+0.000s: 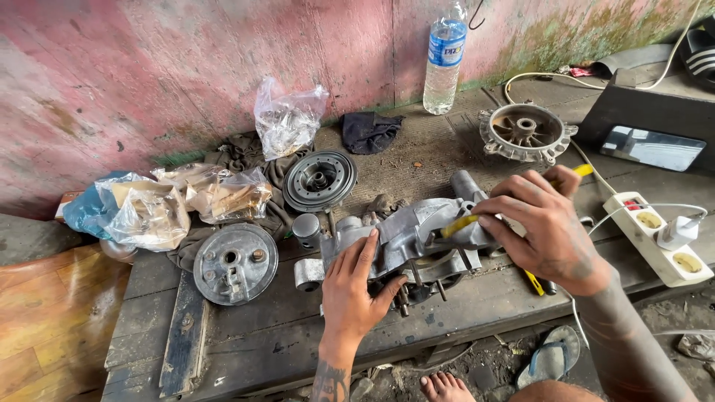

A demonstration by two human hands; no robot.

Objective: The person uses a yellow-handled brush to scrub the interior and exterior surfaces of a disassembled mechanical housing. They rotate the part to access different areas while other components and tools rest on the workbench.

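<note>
Engine casing [406,238] lies near the bench's [246,342] front edge; my left hand [356,286], fingers spread flat, only presses it. My right hand [547,223], at 3 o'clock, is closed round a yellow-handled tool [460,225]; a slip could shift the casing off the edge.

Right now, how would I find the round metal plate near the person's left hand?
Start at the dark wooden workbench and look beside the left hand. The flat grey round metal plate lies there, below the crinkly plastic bags. Unlike the dark ribbed disc behind it, it looks smooth and pale.

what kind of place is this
Likely an informal motorcycle repair shop: an engine crankcase under both hands, a brake drum plate and a wheel hub lie on a rough wooden bench.
</note>
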